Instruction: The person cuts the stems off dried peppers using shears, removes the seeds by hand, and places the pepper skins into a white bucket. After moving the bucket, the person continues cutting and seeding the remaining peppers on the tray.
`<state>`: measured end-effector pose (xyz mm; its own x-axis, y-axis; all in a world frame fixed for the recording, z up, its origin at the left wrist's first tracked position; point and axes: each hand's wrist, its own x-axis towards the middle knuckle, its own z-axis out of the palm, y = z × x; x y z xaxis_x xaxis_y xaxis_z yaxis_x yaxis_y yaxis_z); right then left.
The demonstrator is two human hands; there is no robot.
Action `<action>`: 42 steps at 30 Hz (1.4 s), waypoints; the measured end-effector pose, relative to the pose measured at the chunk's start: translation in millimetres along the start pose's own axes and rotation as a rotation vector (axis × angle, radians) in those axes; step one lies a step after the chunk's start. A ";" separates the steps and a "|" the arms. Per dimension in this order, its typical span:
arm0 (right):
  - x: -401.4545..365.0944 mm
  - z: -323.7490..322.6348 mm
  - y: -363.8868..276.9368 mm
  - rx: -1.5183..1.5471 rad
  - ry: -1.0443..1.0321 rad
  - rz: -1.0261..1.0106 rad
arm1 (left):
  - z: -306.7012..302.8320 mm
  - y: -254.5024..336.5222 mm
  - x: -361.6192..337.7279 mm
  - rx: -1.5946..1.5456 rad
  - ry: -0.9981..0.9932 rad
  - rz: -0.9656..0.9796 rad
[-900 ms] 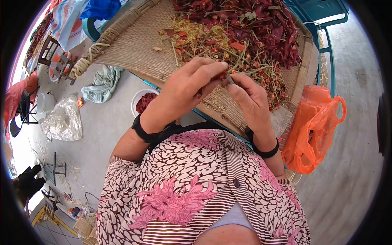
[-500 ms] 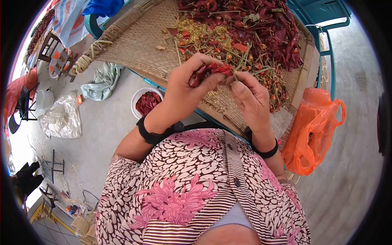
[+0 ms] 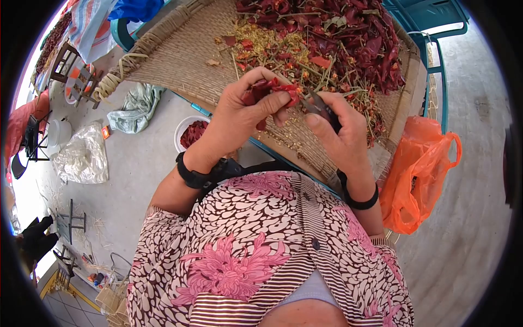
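1. The left hand (image 3: 237, 111) has its fingers clamped on a clump of dried red pepper (image 3: 268, 91), thumb laid along it and index finger curled above.
2. The clump is over the near edge of the woven tray (image 3: 174, 62). Its long axis runs roughly sideways, with the bright, ragged end pointing toward the right hand (image 3: 348, 131).
3. The right hand's fingers are closed around one dark pointed tool (image 3: 327, 113). The tool's long axis slants from the palm up and leftward, its tip just beside the clump; whether they touch cannot be told.
4. Counts: two hands, one tool, one clump in the grip; how many peppers make it up is hidden by the fingers.
5. On the tray lies one heap of red peppers (image 3: 348, 32), too many to count, beside scattered yellow seeds (image 3: 267, 43).
6. On the floor stands one white bowl (image 3: 179, 136) of red pieces; one orange bag (image 3: 408, 180) is right of the tray.
7. Any print on the small orange-red packet (image 3: 105, 132) on the floor is too small to read.
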<state>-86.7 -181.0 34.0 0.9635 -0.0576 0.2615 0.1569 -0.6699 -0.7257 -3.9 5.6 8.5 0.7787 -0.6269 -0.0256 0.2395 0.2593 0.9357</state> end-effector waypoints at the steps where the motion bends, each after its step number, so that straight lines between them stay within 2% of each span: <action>1: 0.2 -1.2 1.4 -0.026 -0.002 -0.019 | -1.3 1.4 0.1 0.012 -0.007 -0.016; 11: 1.6 -2.6 2.1 -0.027 -0.029 -0.088 | -0.2 2.3 1.8 0.034 -0.099 -0.041; 14: 2.5 -8.2 -3.5 0.068 -0.121 0.043 | 1.0 1.8 2.1 0.036 -0.103 -0.021; 23: -1.0 -3.3 0.4 0.131 -0.118 0.065 | 3.6 -8.2 5.8 0.040 -0.109 0.094; 29: -0.5 -1.2 3.2 0.052 -0.116 -0.008 | 2.4 -4.2 4.1 0.069 -0.125 -0.035; 35: -5.0 4.2 3.9 -0.214 -0.033 -0.125 | -2.1 -10.3 4.6 -0.005 -0.147 -0.107; 38: -9.2 7.1 13.2 -0.175 -0.061 -0.131 | -8.3 -14.4 7.3 -0.076 -0.176 -0.238; 41: -12.3 9.9 16.0 0.252 -0.129 0.000 | -7.1 -14.7 8.9 -0.174 -0.202 -0.307; 42: -12.5 8.8 16.4 0.449 -0.204 0.135 | -7.6 -14.3 9.7 -0.185 -0.219 -0.303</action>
<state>-94.2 -184.8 13.3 0.9973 0.0541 0.0499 0.0631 -0.2796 -0.9580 4.6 1.4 -7.8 0.5200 -0.8314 -0.1957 0.5541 0.1541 0.8180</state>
